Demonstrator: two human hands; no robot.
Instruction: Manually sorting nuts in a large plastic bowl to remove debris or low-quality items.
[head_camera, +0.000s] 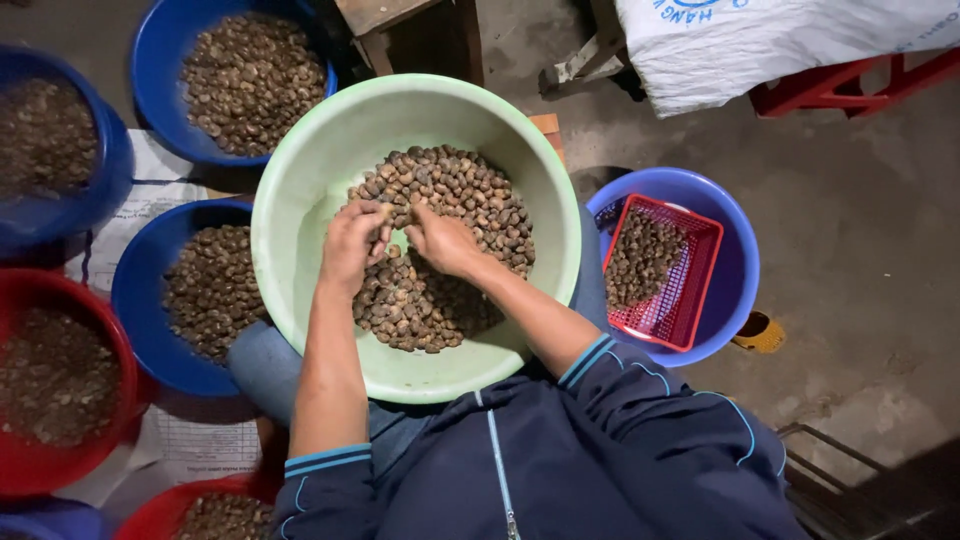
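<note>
Brown nuts (440, 250), small and rounded, heaped in a pale green plastic basin (300, 215) resting on the lap, pile banked toward the far and right side with bare basin floor showing at the left. Left hand (352, 243) laid on the heap, fingers (375, 222) curled narrow around what looks like a single nut. Right hand (443, 243) just beside it, almost touching, fingers bent down into the pile; hard to tell whether anything is pinched there. Dark blue jacket sleeves (600, 365) with light blue stripes pushed up both forearms. Left of the basin, two blue tubs (135, 290) of the same nuts, one near and one farther off, plus a red tub (115, 345) at the edge. Right of the basin, a blue tub (735, 260) holding a red mesh basket (700, 275) with more nuts. Bare concrete floor (860, 250) beyond, white sack (780, 45) at the top right.
</note>
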